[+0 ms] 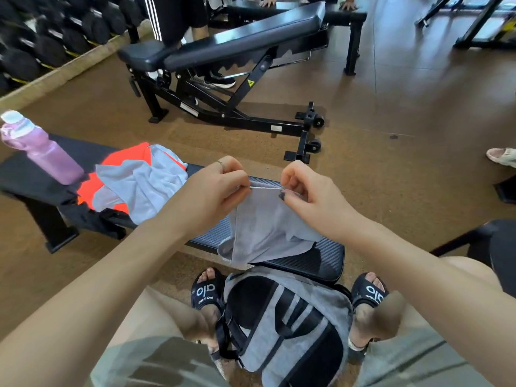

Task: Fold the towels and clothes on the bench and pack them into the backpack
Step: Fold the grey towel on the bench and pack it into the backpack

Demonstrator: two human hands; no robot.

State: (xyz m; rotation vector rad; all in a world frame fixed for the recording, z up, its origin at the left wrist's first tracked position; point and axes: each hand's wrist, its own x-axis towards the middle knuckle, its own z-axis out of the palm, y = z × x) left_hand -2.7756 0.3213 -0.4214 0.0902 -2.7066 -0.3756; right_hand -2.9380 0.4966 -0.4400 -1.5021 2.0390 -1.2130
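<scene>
Over the near end of the flat bench point(315, 261), the person's left hand point(215, 191) and right hand point(307, 191) each pinched the top edge of a pale grey towel point(268, 230), holding it taut between them while the rest hung down and brushed the padded seat. Farther along the bench to the left lay a rumpled heap: another grey towel point(145, 188) over an orange garment point(92, 191), with black clothing point(83, 213) under them. Just beyond stood a purple water bottle point(42, 152). Down between the person's sandalled feet sat the grey and black backpack point(287, 325), on the floor against the bench end.
</scene>
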